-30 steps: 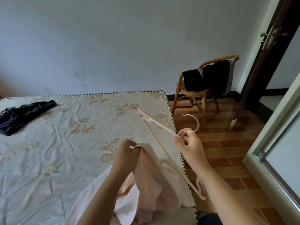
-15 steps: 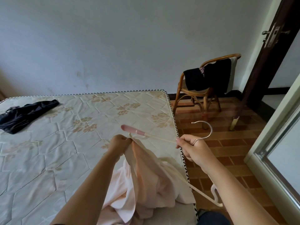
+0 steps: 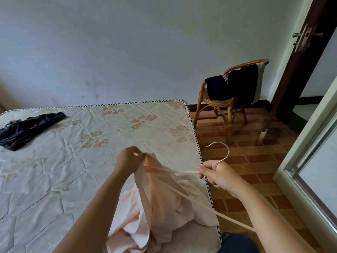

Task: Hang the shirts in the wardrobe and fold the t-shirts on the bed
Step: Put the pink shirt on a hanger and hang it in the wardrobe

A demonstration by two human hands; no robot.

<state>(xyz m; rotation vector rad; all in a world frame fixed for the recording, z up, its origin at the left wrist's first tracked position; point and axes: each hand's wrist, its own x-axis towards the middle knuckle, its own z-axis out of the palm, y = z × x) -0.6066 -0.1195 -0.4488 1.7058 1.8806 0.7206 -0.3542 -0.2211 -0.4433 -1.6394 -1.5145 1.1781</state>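
- Pale pink shirt point(image 3: 164, 203): it is bunched in a loose heap at the near right corner of the mattress point(image 3: 73, 170). Its upper part is lifted off the surface, and the lower folds rest on the quilting and reach the right edge.
- Left hand point(image 3: 128, 159): your fingers are curled and pinch a gathered fold at the top of the shirt, holding it above the mattress a little in from the right edge.
- Right hand point(image 3: 218, 175): your fingers are curled round the neck of the hanger point(image 3: 184, 172), just past the right edge of the mattress and over the floor point(image 3: 255, 161). The metal hook rises from between your fingers.
- Hanger: one cream arm runs from your right hand toward your left, and its pink tip touches the fabric just below the pinch. Whether the tip is inside the shirt cannot be told. The other arm slants down across the shirt toward your right forearm.
- Dark garment point(image 3: 27, 126): it lies crumpled near the far left edge of the mattress, well apart from the shirt.
- Rattan chair point(image 3: 218, 103): it stands on the brick-patterned floor beyond the far right corner of the mattress, with black clothes point(image 3: 233, 84) draped over its seat and back.
- Door point(image 3: 299, 70): a dark door with a metal handle stands just right of the chair.
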